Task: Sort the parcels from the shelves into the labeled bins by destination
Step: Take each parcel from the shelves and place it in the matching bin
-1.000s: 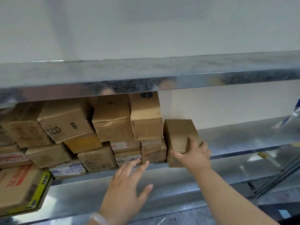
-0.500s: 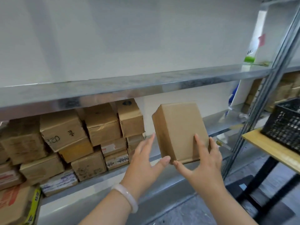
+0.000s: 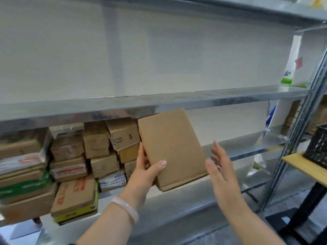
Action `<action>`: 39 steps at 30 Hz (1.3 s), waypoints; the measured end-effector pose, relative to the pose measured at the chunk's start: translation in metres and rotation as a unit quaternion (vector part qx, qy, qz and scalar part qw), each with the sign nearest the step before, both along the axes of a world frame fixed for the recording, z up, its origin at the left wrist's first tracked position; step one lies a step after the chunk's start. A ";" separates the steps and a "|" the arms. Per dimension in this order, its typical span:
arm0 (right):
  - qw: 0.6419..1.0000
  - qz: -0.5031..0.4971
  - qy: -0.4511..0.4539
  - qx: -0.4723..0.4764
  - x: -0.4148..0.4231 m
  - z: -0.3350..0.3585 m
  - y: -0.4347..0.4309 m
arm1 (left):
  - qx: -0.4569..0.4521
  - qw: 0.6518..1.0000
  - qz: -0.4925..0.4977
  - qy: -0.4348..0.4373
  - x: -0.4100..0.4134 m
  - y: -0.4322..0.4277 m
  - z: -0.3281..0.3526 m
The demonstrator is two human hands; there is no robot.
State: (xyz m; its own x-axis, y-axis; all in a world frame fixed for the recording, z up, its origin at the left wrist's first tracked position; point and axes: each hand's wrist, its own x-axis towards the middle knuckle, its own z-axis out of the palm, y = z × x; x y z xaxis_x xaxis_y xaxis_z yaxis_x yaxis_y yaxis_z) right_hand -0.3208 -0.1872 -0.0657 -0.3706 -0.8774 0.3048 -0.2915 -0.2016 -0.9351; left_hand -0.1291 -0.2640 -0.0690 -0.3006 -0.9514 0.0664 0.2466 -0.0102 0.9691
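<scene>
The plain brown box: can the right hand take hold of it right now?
Probably yes. The right hand is open just beside the plain brown box, with nothing between them; the left hand grips only its lower left edge, leaving the right side bare.

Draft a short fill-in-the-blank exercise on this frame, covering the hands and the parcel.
1. The left hand grips the plain brown parcel; the right hand is ____.
2. A pale bracelet sits on the ____ wrist.
3. The crate on the wooden tabletop is ____ in colour.
4. The other parcels are stacked to the ____ of the held one.
Missing words: open, left, black, left.
</scene>
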 end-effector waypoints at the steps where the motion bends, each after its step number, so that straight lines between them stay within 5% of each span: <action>1: 0.998 0.044 -0.042 0.034 0.004 0.006 -0.006 | 0.007 1.000 0.001 0.001 0.016 0.004 0.000; 5: 0.953 0.237 -0.128 0.139 0.035 0.008 -0.021 | 0.048 0.998 0.022 0.022 0.067 0.030 0.002; 8: 0.945 0.273 -0.130 0.122 0.076 0.007 -0.025 | 0.063 0.990 0.124 -0.019 0.099 0.046 0.001; 11: 0.966 0.239 -0.052 0.079 0.112 0.002 -0.026 | 0.022 0.954 0.256 -0.155 0.131 0.052 -0.003; 15: 0.967 0.237 0.089 0.028 0.161 -0.005 -0.030 | 0.007 0.938 0.290 -0.189 0.161 0.064 -0.001; 20: 0.940 0.290 0.179 -0.018 0.204 -0.009 -0.032 | 0.014 0.950 0.298 -0.092 0.190 0.079 -0.002; 25: 0.919 0.386 -0.068 0.048 0.226 0.010 -0.059 | 0.074 0.943 0.319 0.051 0.217 0.101 0.002; 30: 0.852 0.505 -0.062 0.123 0.245 0.003 -0.082 | 0.102 0.916 0.354 0.159 0.211 0.109 0.011; 36: 0.886 0.463 0.028 0.006 0.256 -0.002 -0.090 | 0.055 0.856 0.509 -0.069 0.216 0.120 0.011; 39: 0.879 0.468 0.083 -0.036 0.264 -0.007 -0.089 | 0.041 0.847 0.522 -0.094 0.209 0.126 0.013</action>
State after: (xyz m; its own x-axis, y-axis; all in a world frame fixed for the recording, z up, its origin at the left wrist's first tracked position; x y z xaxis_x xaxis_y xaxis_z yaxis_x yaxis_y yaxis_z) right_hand -0.0570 -0.2761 -0.0726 0.5575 -0.7509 0.3540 -0.0981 -0.4830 -0.8701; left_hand 0.0802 -0.1382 -0.0558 0.7098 -0.7037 0.0322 0.0041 0.0497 0.9988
